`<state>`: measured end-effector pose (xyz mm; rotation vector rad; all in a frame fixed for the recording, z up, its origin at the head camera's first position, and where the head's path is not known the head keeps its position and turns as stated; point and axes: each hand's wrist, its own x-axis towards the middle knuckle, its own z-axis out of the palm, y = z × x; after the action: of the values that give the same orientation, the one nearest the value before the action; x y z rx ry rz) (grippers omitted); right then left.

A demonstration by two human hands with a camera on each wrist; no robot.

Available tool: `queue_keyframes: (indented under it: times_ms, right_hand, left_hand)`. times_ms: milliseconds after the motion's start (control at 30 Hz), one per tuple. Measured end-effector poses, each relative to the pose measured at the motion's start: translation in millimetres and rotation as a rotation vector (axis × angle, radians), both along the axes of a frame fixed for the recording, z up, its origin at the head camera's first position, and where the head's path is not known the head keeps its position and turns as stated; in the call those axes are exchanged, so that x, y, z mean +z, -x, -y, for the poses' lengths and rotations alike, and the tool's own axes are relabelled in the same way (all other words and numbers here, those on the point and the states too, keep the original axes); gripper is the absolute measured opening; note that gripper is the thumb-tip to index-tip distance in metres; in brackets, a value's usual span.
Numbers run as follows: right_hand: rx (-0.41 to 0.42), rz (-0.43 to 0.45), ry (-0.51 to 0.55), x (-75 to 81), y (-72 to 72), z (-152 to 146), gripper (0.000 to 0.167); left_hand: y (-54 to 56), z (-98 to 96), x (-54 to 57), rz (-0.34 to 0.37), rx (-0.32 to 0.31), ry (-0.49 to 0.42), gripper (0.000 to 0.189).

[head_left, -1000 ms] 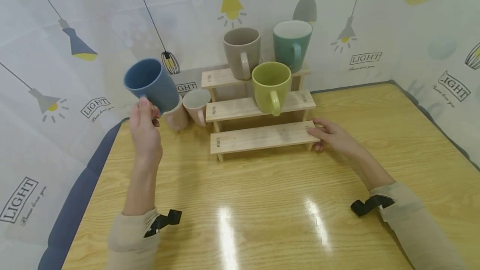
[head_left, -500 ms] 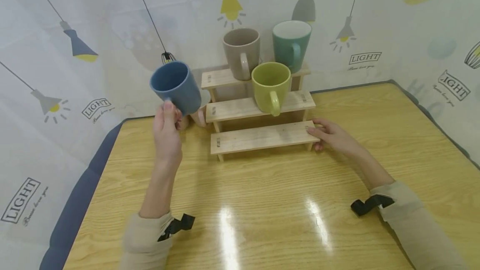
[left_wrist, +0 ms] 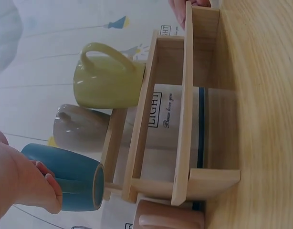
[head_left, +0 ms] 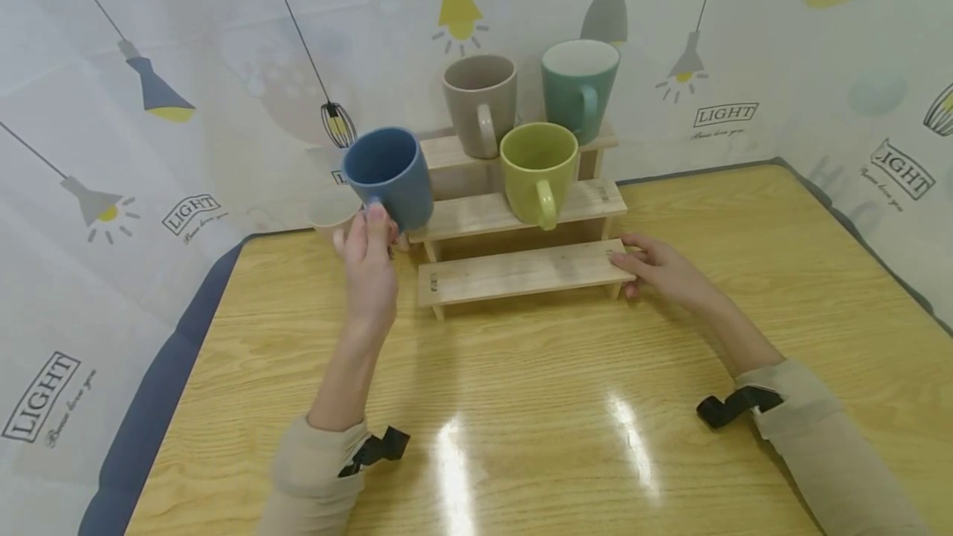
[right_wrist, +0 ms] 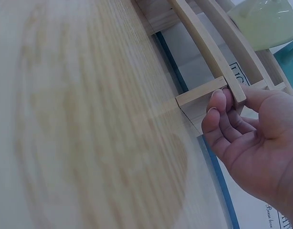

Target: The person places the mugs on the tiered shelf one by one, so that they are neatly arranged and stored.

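My left hand (head_left: 372, 271) grips a blue mug (head_left: 398, 180) by its handle and holds it up at the left end of a three-step wooden rack (head_left: 514, 274). In the left wrist view the mug (left_wrist: 72, 176) hangs beside the ends of the upper boards. My right hand (head_left: 666, 271) pinches the right end of the lowest board; the right wrist view shows the thumb and fingers (right_wrist: 220, 121) around that board's end. A lime green mug (head_left: 538, 176) stands on the middle step. On the top step are a grey-brown mug (head_left: 476, 110) and a teal mug (head_left: 581, 93).
Behind the left hand, a pale pink mug (head_left: 333, 213) stands on the table, partly hidden; a pinkish mug (left_wrist: 170, 217) shows low in the left wrist view. The wooden table (head_left: 536, 404) meets a lamp-printed cloth (head_left: 246, 40) at the back.
My left hand has carried the blue mug rightward, from above the mugs on the table to the rack's left end. My right hand has stayed on the lowest board.
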<state>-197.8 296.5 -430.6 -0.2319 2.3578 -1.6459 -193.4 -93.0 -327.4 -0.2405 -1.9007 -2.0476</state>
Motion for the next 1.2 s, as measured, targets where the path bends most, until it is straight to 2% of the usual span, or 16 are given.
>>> queue_keyframes:
  times_ms: [167, 400, 533, 700, 867, 1200]
  right_hand:
    - [0.000, 0.001, -0.010, 0.3, -0.2, -0.1, 0.076]
    - [-0.003, 0.001, -0.007, -0.3, 0.1, -0.3, 0.075]
    - [-0.011, 0.002, -0.009, -0.3, 0.0, -0.4, 0.076]
    - [-0.012, 0.011, 0.001, -0.2, 0.0, -0.6, 0.076]
    - [-0.010, 0.002, -0.005, -1.1, 1.4, -0.3, 0.076]
    - [-0.011, -0.002, -0.021, -2.5, 1.3, -0.6, 0.076]
  left_hand:
    - [0.0, -11.7, -4.7, 0.013, -0.055, -0.021, 0.026]
    - [1.8, -28.1, -12.3, 0.052, -0.036, -0.001, 0.025]
    - [3.8, -35.3, -16.2, 0.057, -0.048, 0.009, 0.024]
    - [8.7, -41.9, -21.6, 0.006, -0.056, 0.048, 0.026]
    - [10.3, -46.2, -22.6, -0.066, -0.068, 0.068, 0.024]
    - [6.5, -52.6, -26.2, -0.045, -0.117, 0.049, 0.018]
